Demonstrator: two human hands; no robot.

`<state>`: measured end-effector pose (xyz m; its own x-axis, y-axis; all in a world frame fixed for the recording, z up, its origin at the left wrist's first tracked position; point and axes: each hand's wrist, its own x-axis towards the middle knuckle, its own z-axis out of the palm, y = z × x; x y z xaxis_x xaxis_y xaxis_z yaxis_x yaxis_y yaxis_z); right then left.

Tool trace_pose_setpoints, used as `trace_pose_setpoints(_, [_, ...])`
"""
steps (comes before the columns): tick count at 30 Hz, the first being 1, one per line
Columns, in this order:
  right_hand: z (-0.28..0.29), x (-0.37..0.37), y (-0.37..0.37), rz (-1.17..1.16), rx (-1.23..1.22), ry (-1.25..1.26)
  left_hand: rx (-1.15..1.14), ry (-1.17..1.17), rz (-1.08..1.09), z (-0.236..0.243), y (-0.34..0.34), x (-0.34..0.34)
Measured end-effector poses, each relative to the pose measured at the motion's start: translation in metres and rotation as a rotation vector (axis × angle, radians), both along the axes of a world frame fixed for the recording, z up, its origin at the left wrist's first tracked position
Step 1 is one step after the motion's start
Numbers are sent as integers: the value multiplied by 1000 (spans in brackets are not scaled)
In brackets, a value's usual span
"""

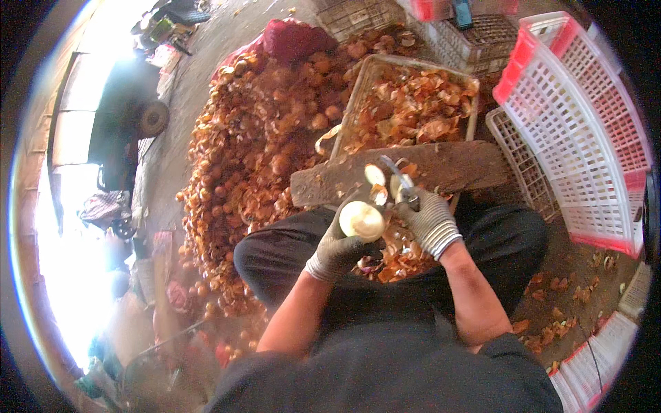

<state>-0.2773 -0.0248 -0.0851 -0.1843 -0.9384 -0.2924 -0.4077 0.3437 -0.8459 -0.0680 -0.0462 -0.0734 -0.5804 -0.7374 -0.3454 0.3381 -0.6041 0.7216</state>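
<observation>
My left hand (333, 249), in a grey knit glove, is wrapped round a pale peeled onion (362, 221). My right hand (429, 219), gloved the same way, grips a small knife (394, 166) whose blade points up and to the left. The hands are close together above my lap, just on the near side of a thick wooden board (441, 165). A pale cut onion piece (374, 174) lies on the board near the blade, with bits of skin around it. Between my legs is a heap of brown onion skins (401, 258).
A big pile of unpeeled onions (268, 138) spreads to the left and ahead. Beyond the board stands a crate (352, 110) full of skins. White and red plastic baskets (564, 131) rise on the right. A red mesh sack (292, 41) sits behind the onions; a wheeled vehicle (124, 117) is far left.
</observation>
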Motion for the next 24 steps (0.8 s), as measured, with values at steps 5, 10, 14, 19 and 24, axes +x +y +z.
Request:
trace_pose_setpoints(5, [1, -1, 3, 65, 22, -84, -1194, -937, -526, -2, -8, -16])
trace_pose_setpoints(10, [-6, -4, 7, 17, -22, -36, -936, -806, -125, 23, 11, -34])
trace_pose_setpoints(14, [3, -3, 7, 8, -8, -91, -70, 148, 28, -5, 6, -22])
trace_pose_setpoints(19, [4, -1, 9, -3, -51, -82, 134, 172, 121, -18, 3, -13])
trace_pose_setpoints(24, [10, 7, 13, 41, -48, -75, 1311, 1189, 340, -44, -9, 9])
